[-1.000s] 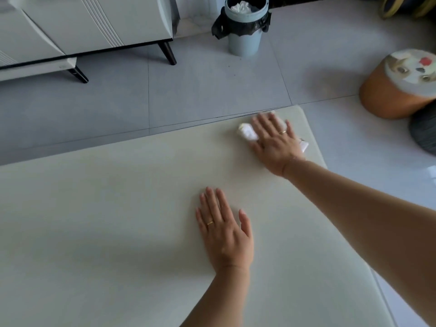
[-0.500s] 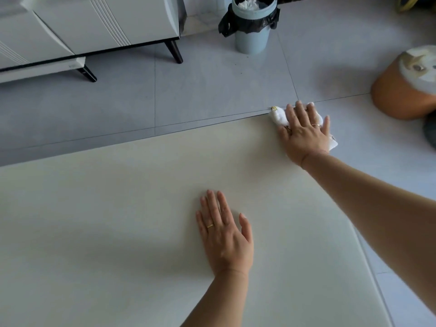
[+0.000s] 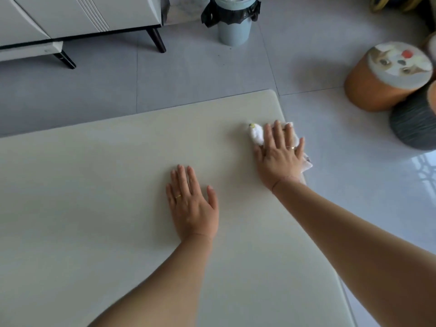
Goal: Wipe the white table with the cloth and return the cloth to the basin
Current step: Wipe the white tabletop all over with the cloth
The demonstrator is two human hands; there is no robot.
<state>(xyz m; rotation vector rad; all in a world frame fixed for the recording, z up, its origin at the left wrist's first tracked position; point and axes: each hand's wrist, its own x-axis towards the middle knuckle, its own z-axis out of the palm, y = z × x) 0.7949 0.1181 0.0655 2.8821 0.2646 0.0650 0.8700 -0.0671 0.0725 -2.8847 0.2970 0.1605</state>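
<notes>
The white table (image 3: 94, 197) fills most of the head view. A white cloth (image 3: 256, 135) lies at the table's right edge, a little short of the far right corner. My right hand (image 3: 279, 156) presses flat on the cloth, fingers spread, and part of the cloth hangs over the edge. My left hand (image 3: 192, 206) rests flat on the table's middle, palm down, holding nothing. No basin is in view.
On the grey tiled floor beyond the table stand a blue-grey waste bin (image 3: 232, 24) with a black liner and a white cabinet (image 3: 77, 17) on black legs. An orange round stool (image 3: 387, 76) and a dark stool (image 3: 412, 121) sit to the right.
My right hand has slid the cloth from the far right corner back toward me along the right edge. My left hand has stayed put. The camera has shifted.
</notes>
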